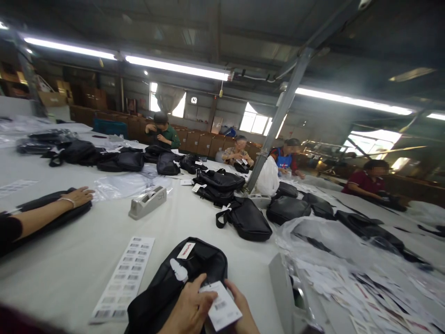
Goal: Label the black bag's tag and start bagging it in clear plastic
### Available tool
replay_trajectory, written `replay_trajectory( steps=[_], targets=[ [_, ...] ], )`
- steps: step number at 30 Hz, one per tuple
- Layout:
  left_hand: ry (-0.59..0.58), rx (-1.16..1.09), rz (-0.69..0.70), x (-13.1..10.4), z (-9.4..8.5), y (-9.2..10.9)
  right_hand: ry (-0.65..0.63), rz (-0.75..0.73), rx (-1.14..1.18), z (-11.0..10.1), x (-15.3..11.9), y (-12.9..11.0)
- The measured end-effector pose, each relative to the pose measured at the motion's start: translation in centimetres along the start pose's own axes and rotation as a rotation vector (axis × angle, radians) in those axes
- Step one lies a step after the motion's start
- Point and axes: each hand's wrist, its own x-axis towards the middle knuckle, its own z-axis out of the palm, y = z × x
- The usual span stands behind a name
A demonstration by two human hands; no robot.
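Note:
A black bag (181,283) lies on the white table (86,250) right in front of me, with a red-and-white label and a white tag on its top. My left hand (189,308) presses on a white barcode hang tag (220,306) over the bag. My right hand (239,306) holds the same tag from the right side, thumb on its edge. A sheet of barcode stickers (123,278) lies left of the bag.
A grey tape dispenser (148,202) stands mid-table. Several black bags (243,218) and clear plastic sleeves (323,236) lie beyond. A co-worker's arm (48,211) rests on a bag at left. Other people sit at the far side. Paper scraps (365,287) pile at right.

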Motion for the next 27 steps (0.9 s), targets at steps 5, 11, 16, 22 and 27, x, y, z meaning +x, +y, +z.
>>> replay_trajectory(
  steps=[5, 11, 16, 22, 27],
  targets=[
    [0.032, 0.020, -0.007, 0.2, 1.4, -1.7, -0.360, 0.416, 0.424, 0.7, -1.0, -2.6],
    [0.283, 0.112, 0.126, 4.0, -6.3, -2.1, -0.396, 0.321, 0.209, 0.8, -1.0, -0.7],
    [-0.100, 0.573, 0.316, 8.8, -11.2, -5.1, -0.390, 0.213, 0.232, 0.2, -0.2, 1.2],
    [-0.289, 0.671, 0.355, 10.5, -10.4, -7.8, -0.370, 0.160, 0.179, -0.3, 0.6, 2.4],
    [-0.249, 0.685, 0.392, 11.7, -11.2, -6.2, -0.350, 0.210, 0.158, -0.3, 0.7, 1.6]
  ],
)
